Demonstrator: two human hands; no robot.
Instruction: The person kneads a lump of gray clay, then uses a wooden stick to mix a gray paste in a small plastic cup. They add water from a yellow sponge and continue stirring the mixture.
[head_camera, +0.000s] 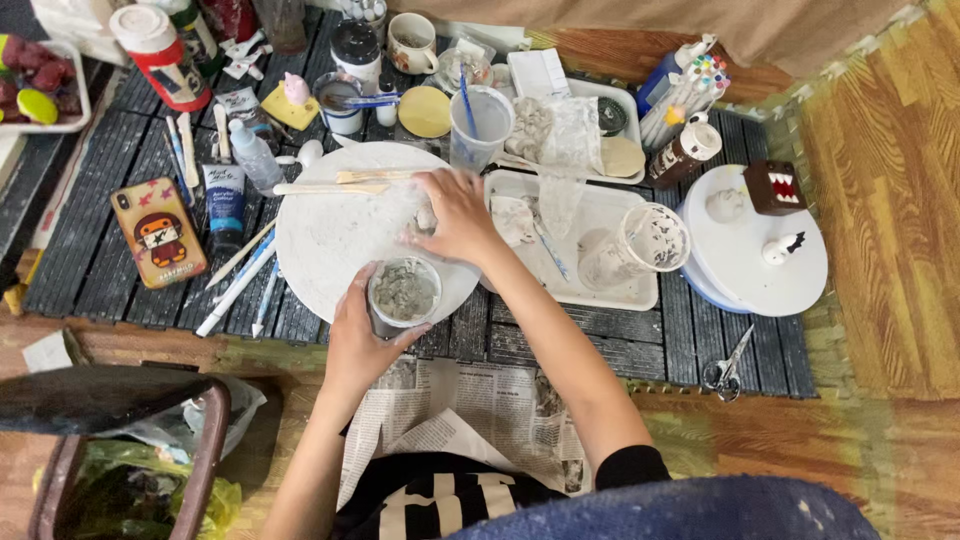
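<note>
While the left hand (362, 338) wraps its fingers around a small clear plastic cup of grey paste (404, 294) at the near edge of a round white board (330, 240), the right hand (458, 215) presses curled fingers onto that board just beyond the cup.

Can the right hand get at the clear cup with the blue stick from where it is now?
Probably yes. The right hand rests on the round white board, and the clear cup stands just beyond it with nothing between.

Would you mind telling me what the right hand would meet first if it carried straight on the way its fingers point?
Probably the wooden stick lying on the round white board, though depth is unclear.
</note>
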